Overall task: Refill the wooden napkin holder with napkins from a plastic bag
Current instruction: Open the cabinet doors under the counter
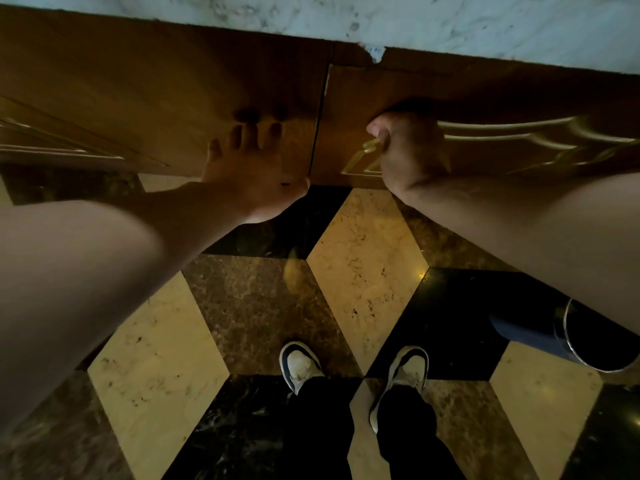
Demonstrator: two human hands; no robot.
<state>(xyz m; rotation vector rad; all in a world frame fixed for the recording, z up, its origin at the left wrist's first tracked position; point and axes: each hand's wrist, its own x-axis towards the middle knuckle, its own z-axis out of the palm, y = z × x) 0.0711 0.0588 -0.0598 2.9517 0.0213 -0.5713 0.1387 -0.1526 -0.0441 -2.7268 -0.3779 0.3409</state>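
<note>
Standing nearest the camera are two white sneakers with dark trim, the left sneaker (299,367) and the right sneaker (405,375), below dark trouser legs (322,427). They rest on a polished floor (242,306) laid in cream, brown and black diamond-shaped tiles. Off to the right, partly hidden under the right forearm, a dark round container with a shiny rim (588,341) sits on the floor.

Both bare forearms reach forward from the lower corners toward a wooden cabinet front. The left hand (252,168) is spread wide, its fingers extended and its palm flat against the left cabinet door (156,91), close to the narrow vertical gap between the two doors; it has hold of nothing. The right hand (408,150) is curled into a closed fist around a gold-coloured handle (369,146) on the right cabinet door (519,98), just right of that gap. Gold raised trim (519,133) runs across this door to the right of the fist.

Above the doors, at the far edge of the view, lies a pale marbled countertop (415,19), with a small chip in the wooden edging below it.

Neither the wooden napkin holder nor the plastic bag of napkins shows anywhere in this view, so I cannot tell where they are.
</note>
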